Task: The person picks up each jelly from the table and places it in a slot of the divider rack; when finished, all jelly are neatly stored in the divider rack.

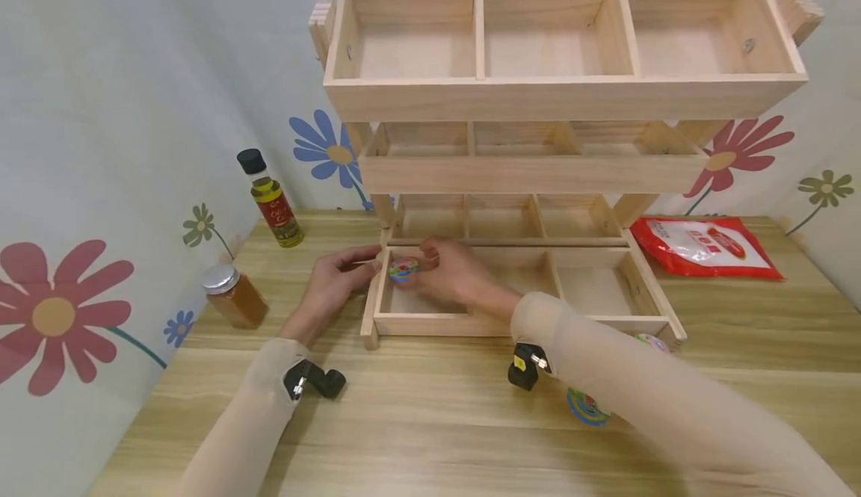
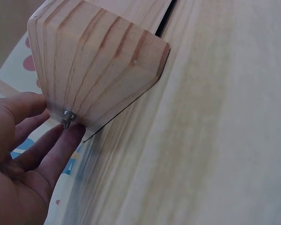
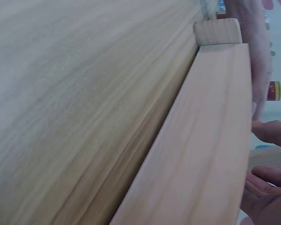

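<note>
My right hand point(image 1: 457, 273) reaches into the left compartment of the wooden rack's point(image 1: 420, 325) bottom tray. Its thumb and fingers pinch a small round container with a colourful printed lid point(image 1: 403, 269). In the right wrist view the tray's front board point(image 3: 196, 140) hides part of the fingers and the container. My left hand point(image 1: 336, 280) is at the rack's left side, its extended fingertips touching the wood. The left wrist view shows those fingers point(image 2: 61, 154) beside a wooden end piece point(image 2: 98, 61) with a metal bolt point(image 2: 68, 118).
Two more round printed lids point(image 1: 587, 407) point(image 1: 652, 342) show on the table near my right forearm. An olive oil bottle point(image 1: 276, 209) and a silver-lidded jar point(image 1: 235, 299) stand left of the rack. A red and white packet point(image 1: 709, 247) lies to its right. Upper trays point(image 1: 565, 101) overhang the bottom one.
</note>
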`<state>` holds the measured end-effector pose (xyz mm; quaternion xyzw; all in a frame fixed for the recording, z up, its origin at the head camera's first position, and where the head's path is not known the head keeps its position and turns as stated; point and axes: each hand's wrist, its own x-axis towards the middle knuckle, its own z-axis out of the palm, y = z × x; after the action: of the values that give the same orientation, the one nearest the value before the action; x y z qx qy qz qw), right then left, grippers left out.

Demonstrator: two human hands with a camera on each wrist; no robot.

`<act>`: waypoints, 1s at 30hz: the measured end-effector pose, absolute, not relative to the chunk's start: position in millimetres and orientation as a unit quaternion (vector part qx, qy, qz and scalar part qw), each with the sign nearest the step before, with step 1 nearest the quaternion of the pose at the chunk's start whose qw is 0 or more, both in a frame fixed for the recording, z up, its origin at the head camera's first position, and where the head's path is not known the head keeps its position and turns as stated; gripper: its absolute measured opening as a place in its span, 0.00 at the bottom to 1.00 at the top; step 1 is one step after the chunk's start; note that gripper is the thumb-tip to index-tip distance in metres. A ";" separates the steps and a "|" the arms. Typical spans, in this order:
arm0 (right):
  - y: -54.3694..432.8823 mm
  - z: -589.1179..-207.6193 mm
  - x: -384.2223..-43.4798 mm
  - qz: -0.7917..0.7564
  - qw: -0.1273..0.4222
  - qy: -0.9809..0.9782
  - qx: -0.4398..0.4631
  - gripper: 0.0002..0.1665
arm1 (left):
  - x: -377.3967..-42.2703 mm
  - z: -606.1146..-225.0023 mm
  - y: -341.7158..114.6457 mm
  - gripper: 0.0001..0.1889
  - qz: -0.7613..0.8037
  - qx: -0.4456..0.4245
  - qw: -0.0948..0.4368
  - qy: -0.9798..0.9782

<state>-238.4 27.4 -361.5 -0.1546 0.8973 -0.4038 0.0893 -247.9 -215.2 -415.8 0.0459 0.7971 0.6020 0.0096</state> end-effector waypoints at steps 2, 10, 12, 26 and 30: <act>32.6 -358.4 -237.4 -0.411 0.089 0.893 -0.162 0.39 | -247.9 -415.4 -215.0 0.22 0.600 0.046 0.008 0.798; 55.2 -346.5 -222.4 -0.433 0.076 0.872 -0.216 0.32 | -247.8 -414.5 -214.1 0.22 0.597 0.046 0.010 0.801; 59.7 -344.3 -217.3 -0.444 0.075 0.863 -0.229 0.32 | -248.1 -414.6 -214.3 0.22 0.598 0.046 0.012 0.800; 104.0 -329.5 -171.5 -0.463 0.031 0.845 -0.266 0.27 | -247.5 -417.5 -213.7 0.22 0.601 0.043 0.017 0.798; 118.8 -323.9 -160.9 -0.452 0.037 0.851 -0.266 0.28 | -248.5 -417.1 -214.4 0.22 0.603 0.042 0.016 0.797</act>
<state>-160.9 118.8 -323.9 -0.2664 0.8507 -0.4517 0.0368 -248.5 -214.4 -417.1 0.0422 0.7967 0.6026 0.0159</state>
